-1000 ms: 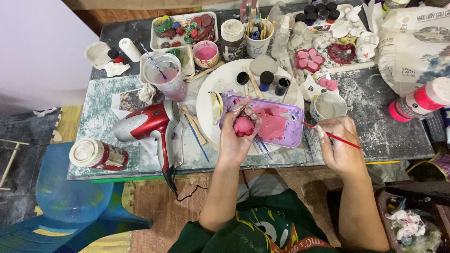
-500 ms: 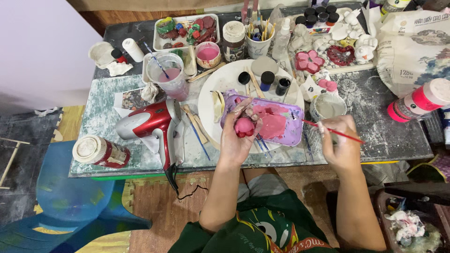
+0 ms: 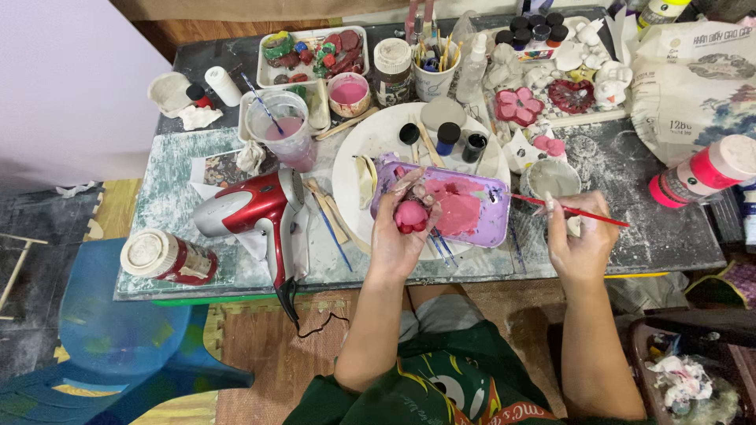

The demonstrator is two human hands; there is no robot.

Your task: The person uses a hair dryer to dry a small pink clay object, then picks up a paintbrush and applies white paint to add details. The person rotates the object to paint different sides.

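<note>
Head view looks straight down on a really messy craft counter, paint dust everywhere. The left hand is curled round a small pink-painted figure, fingers wrapped on it, holding it right over the near-left end of the purple palette tray, which is smeared with pink paint. That tray sits on a big white round plate in the middle of the counter. The right hand is pinched shut on a thin red-handled paintbrush, and the brush lies almost level with its tip reaching over the right edge of the purple tray, well apart from the figure.

Stuff around them: a red hair dryer lies just left of the plate with its cord trailing off the front edge, and a red can with a white lid lies on its side further left. Behind the plate there's a clear plastic cup of pinkish water with a brush stuck in it, a small tub of pink paint, and a white cup full of brushes. A few little dark paint pots stand on the far part of the plate. Off to the right a neon pink bottle lies on its side, and just beyond the right hand sits a small grey-white bowl
</note>
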